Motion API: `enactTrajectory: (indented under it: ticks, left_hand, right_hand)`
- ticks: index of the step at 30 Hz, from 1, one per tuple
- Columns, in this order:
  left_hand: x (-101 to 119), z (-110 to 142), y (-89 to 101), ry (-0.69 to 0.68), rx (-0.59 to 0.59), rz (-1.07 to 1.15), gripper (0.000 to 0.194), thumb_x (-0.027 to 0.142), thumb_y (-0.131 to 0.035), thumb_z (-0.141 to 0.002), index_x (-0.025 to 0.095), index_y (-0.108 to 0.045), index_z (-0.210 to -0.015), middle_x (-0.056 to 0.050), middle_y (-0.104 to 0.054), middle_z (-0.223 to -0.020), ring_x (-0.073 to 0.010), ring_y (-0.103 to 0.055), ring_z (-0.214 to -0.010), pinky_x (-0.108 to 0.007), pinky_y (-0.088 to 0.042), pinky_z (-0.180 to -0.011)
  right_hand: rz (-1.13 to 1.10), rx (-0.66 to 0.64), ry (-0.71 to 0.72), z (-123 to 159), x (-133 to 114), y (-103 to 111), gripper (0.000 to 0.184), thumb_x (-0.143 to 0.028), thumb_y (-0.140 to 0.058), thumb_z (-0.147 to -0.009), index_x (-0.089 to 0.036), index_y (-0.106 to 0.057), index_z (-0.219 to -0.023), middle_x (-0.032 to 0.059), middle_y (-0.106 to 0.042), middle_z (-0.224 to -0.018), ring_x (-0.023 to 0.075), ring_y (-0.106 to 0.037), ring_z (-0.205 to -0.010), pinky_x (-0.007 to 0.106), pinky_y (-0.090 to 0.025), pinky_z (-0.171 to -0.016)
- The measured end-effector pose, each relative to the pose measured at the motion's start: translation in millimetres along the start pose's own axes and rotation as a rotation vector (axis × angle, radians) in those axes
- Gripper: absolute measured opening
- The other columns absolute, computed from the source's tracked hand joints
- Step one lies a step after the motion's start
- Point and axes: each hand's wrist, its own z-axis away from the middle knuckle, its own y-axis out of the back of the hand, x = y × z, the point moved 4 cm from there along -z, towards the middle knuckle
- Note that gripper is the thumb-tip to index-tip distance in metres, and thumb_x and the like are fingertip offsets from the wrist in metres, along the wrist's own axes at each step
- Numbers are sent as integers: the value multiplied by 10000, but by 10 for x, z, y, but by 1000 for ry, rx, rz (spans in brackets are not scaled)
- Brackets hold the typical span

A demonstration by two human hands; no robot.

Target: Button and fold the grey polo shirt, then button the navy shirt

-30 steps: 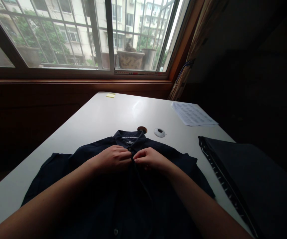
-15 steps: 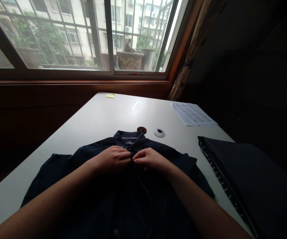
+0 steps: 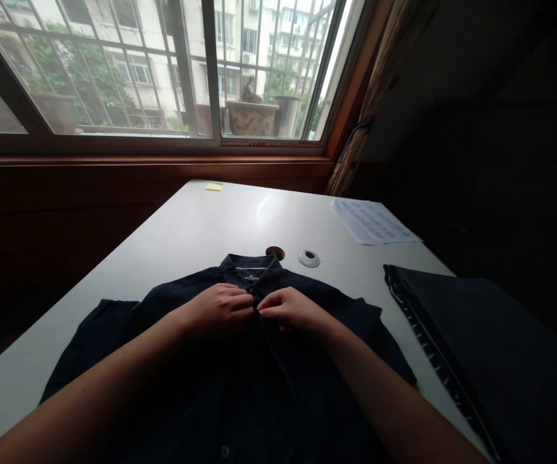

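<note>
A dark navy shirt point(image 3: 327, 290) lies front up on the white table, its collar point(image 3: 263, 272) pointing toward the window. Just below the collar, my left hand point(image 3: 223, 309) is closed on the front edge of the shirt. Facing it, my right hand point(image 3: 293, 308) pinches the same front opening between thumb and fingers. The two hands nearly meet there, and the fingertips hide whatever small part of the placket lies between them. One button point(image 3: 225, 452) shows low on the shirt front.
Dark folded cloth point(image 3: 481, 335) with a stitched edge lies at the right. Printed papers point(image 3: 375, 222) rest at the table's point(image 3: 162, 238) far right, a yellow sticky note point(image 3: 213, 187) at the far left. A round hole point(image 3: 275, 252) and its grey cover point(image 3: 309, 258) are beyond the collar.
Almost nothing differs. Both hands stay at the shirt's front opening, with only very slight finger movement, and the view shifts slightly.
</note>
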Motion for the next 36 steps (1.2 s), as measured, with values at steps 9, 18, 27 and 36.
enactTrajectory:
  ticks: [9,18,27,36]
  left_hand:
    - [-11,12,-20,9,11,3,189,200,-527,-957,187,-535,-769,0,-555,-750,-130,-506,-641,-280,-428,-617]
    - [-12,11,-11,10,19,11,191,200,-531,-956,189,-523,-765,1,-552,-751,-131,-515,-645,-277,-431,-622]
    - [-8,12,-15,7,20,5,198,193,-547,-944,188,-513,-749,5,-548,-739,-132,-495,-630,-278,-413,-610]
    - [-29,20,-35,15,22,18,171,210,-537,-953,197,-523,-782,1,-554,-755,-139,-512,-646,-280,-445,-617]
  right_hand:
    - [4,3,7,-11,28,-2,212,-264,-722,-784,-137,-788,-941,-25,-612,-575,62,-517,-450,157,-365,-414]
    - [-3,4,26,-23,34,-14,197,-270,-730,-792,-138,-783,-928,-26,-619,-594,57,-507,-443,156,-356,-403]
    - [33,19,60,-19,28,-27,199,-291,-735,-793,-142,-780,-918,-17,-641,-629,59,-513,-437,160,-355,-398]
    - [56,19,105,-15,17,-37,217,-321,-734,-791,-145,-773,-911,-12,-645,-650,75,-514,-485,175,-402,-444]
